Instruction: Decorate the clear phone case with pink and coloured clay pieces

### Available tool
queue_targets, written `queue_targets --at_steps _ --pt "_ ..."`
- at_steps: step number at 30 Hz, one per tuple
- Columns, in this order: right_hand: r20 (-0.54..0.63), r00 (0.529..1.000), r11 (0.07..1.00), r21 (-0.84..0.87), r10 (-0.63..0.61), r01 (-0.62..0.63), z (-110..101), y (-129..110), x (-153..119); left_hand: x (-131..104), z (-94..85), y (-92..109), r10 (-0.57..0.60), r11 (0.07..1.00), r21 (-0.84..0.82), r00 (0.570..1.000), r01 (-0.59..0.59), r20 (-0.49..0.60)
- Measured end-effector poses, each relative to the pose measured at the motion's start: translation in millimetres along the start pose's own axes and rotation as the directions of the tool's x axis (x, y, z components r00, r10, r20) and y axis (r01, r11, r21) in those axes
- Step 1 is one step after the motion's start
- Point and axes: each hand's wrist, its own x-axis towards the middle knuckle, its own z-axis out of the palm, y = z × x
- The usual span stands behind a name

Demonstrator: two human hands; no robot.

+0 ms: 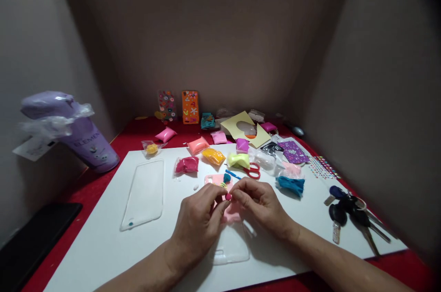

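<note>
left hand (200,218): bare | right hand (263,204): bare | forearms (330,253): apparently bare to frame edge

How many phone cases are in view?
4: a clear case lying at left, a partly pink-covered case at front centre, and a decorated clear case and orange case upright at the back. Others may be hidden.

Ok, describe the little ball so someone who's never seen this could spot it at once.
On the white board, find the left hand and right hand coming together over the pink-and-clear case. The ball is right at their fingertips. It's tiny and deep pink, much darker than the pale pink below it and unlike the teal blob just beyond.
</note>
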Motion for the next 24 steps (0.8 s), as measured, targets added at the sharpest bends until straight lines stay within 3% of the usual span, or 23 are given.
queue_targets --at_steps 3,12,18,24 --pt "0.055 0.998 0.996 -0.082 -0.021 0.026 0.7 -2.4 -1.2 -0.6 0.1 0.4 0.004 1.0 0.017 1.0 -0.004 0.016" --pt "0.066 0.997 0.998 -0.055 0.033 -0.029 1.6 -1.8 -0.2 -0.6 0.2 -1.3 0.066 0.997 -0.03 0.997 -0.065 0.038" --pt "0.106 0.993 0.999 -0.018 0.048 -0.047 1.2 -1.3 -0.3 -1.3 0.6 -1.2 0.022 1.0 0.014 1.0 -0.022 0.019" --pt "0.1 0.991 0.996 0.035 0.084 -0.088 0.5 -0.6 0.4 -1.3 -0.7 0.0 0.086 0.995 -0.045 0.996 -0.086 0.01"
